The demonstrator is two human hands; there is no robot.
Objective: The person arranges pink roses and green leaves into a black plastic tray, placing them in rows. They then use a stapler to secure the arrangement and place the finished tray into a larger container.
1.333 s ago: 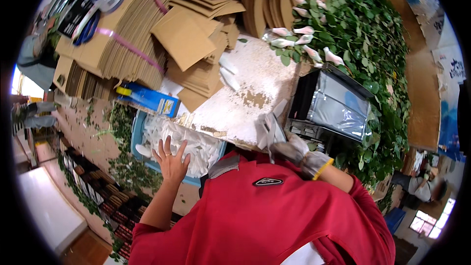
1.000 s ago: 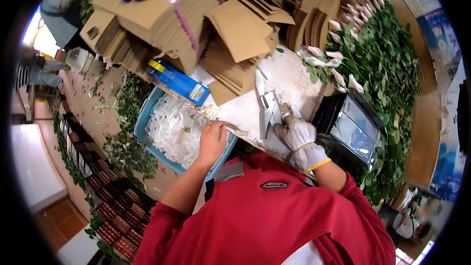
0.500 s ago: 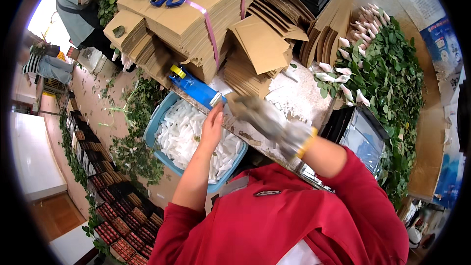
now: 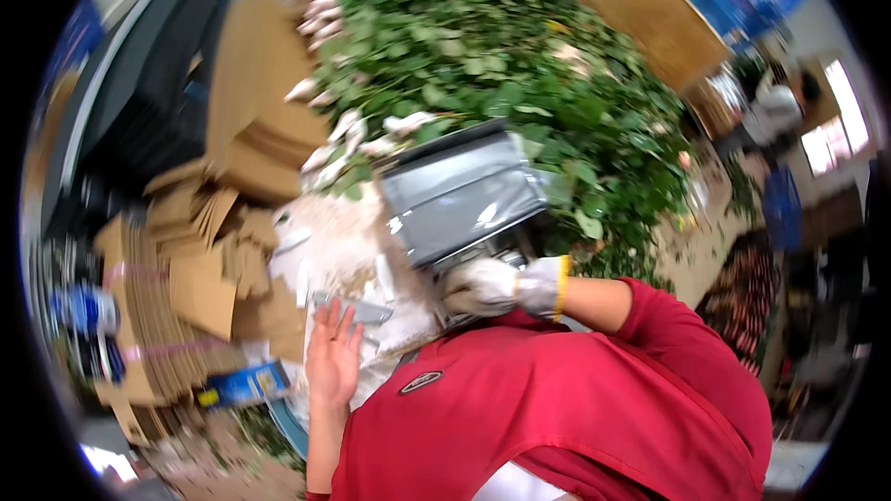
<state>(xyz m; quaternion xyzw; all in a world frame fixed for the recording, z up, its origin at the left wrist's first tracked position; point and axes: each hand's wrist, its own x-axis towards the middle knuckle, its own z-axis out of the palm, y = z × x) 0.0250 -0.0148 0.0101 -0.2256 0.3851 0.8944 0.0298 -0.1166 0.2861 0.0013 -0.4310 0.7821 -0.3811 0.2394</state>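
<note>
My bare left hand (image 4: 332,353) is raised palm up with the fingers apart, holding nothing. Just beyond its fingertips lies a grey flat tool (image 4: 364,311), blurred, on the worn white tabletop (image 4: 339,223). My right hand (image 4: 487,288), in a whitish work glove with a yellow cuff, is at the near edge of a dark box-like piece (image 4: 464,190) with a shiny clear film over it. Its gloved fingers are curled; whatever they may grip is hidden. Pale pink-white sleeved flower buds (image 4: 348,134) on leafy stems (image 4: 483,65) lie beyond the box.
Cardboard sheets (image 4: 200,292) and a strapped cardboard stack (image 4: 139,315) stand at the left, with a blue tape dispenser (image 4: 243,384) beside them. Part of a blue tub (image 4: 286,427) shows below the table edge. A person (image 4: 775,111) is far off at the right.
The view has swung to the right. My left hand has left the tape dispenser and opened out. My gloved right hand has gone from the table's middle to the dark box.
</note>
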